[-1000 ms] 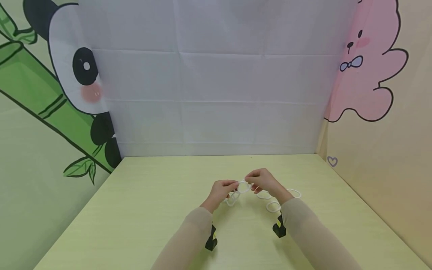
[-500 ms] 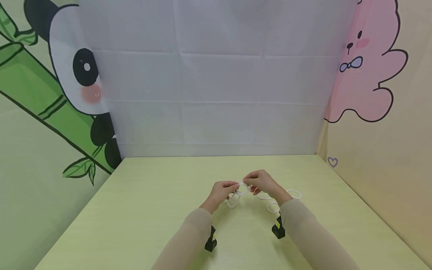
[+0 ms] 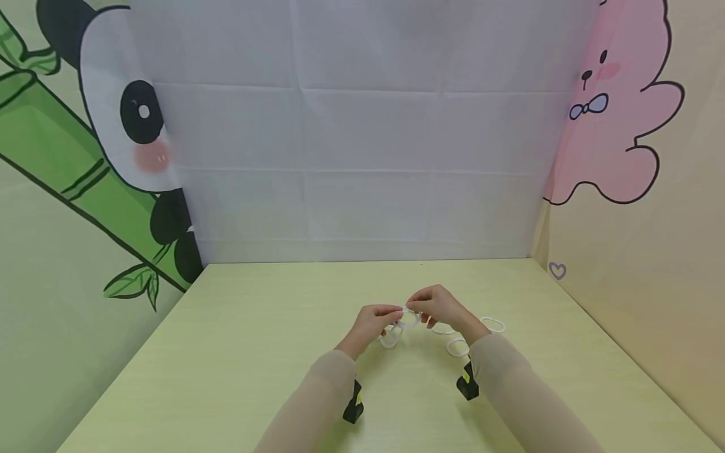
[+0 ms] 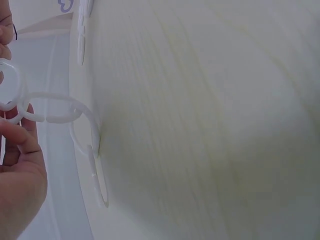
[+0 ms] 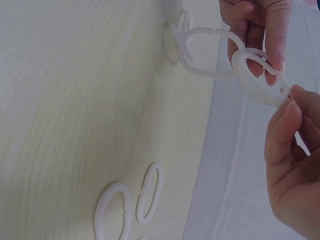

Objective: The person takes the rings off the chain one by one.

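White linked rings point(image 5: 241, 70), pinched by left hand point(image 3: 368, 324) and right hand point(image 3: 444, 307), forearms point(image 3: 311, 399) angled inward over table point(image 3: 266, 314)

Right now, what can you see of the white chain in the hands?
The white chain is smooth, plastic-looking oval links hooked through one another; at least one has a small gap in its rim. The left hand and right hand pinch its upper end; the rest trails down, over the table. Whether the lowest links touch it is unclear.
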`<state>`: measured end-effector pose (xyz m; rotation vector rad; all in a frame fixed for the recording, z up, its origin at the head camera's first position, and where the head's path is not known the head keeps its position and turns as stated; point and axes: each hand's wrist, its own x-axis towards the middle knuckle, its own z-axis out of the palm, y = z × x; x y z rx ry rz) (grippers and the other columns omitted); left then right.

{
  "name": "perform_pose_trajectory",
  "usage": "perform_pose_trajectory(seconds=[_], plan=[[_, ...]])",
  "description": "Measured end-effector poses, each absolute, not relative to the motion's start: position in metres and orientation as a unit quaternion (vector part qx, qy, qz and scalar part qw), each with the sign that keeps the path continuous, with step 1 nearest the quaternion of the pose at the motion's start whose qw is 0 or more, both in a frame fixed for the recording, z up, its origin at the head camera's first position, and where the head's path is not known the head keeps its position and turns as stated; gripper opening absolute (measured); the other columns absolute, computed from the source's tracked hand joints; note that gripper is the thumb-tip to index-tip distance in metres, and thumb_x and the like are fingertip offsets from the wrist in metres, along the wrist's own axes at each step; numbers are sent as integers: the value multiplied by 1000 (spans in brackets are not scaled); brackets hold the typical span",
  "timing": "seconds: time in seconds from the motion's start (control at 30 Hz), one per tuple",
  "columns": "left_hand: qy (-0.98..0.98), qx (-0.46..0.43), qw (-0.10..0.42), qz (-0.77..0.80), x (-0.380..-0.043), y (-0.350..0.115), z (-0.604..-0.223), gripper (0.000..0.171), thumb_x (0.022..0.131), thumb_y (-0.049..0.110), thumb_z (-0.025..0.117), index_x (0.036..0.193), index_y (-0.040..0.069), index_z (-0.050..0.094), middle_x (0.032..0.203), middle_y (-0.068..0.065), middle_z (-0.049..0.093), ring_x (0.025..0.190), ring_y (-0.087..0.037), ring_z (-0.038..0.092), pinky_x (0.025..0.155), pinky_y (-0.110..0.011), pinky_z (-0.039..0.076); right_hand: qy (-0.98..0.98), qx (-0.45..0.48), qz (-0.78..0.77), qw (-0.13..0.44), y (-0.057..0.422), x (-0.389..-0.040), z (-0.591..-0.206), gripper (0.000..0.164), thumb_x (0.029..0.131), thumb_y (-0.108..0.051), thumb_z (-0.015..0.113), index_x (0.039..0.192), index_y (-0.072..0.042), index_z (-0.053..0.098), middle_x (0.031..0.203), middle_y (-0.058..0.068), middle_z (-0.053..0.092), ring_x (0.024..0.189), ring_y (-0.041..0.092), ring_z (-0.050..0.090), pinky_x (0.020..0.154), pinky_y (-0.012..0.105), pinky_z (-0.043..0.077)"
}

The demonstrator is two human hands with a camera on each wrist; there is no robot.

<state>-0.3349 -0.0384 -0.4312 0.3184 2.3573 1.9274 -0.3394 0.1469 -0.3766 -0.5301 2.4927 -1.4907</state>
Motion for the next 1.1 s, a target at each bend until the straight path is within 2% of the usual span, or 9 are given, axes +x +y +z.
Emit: perform_pose_trajectory(seconds=[0.23,0.47,0.7,0.93,1.1], plan=[[776,134,40,615,-332,-40,-428,31,85,32,67,100,5,71,87,0,66,75,-15,55,54,-20,43,849,-178,-490,88,145,-340,-378,15,89,-12,61,96,0,68,74,7,57,53,13,48,43,23,44],[786,119,65,603,-335,-40,-426,29,88,23,64,105,-1,68,93,-3,65,78,-16,55,59,-23,46,854,-181,-480,86,145,-339,-376,18,89,-11,61,97,4,67,74,7,57,53,13,48,45,24,46],[792,121,70,594,-335,-39,-426,25,89,21,64,101,1,70,92,-3,65,78,-16,56,61,-25,49,851,-185,-482,94,145,-337,-375,18,90,-11,60,97,5,67,77,7,56,57,15,48,50,28,50],[792,127,68,593,-335,-39,-426,28,88,21,64,102,-3,69,93,-5,66,80,-13,56,63,-26,50,849,-195,-481,97,148,-337,-375,20,90,-12,60,98,6,66,81,10,57,60,16,49,53,30,52],[792,132,68,592,-332,-38,-422,25,88,20,65,99,-1,70,93,-5,66,80,-12,55,65,-27,51,849,-202,-479,94,150,-336,-375,17,89,-10,61,95,4,67,80,6,57,63,17,49,54,32,52]])
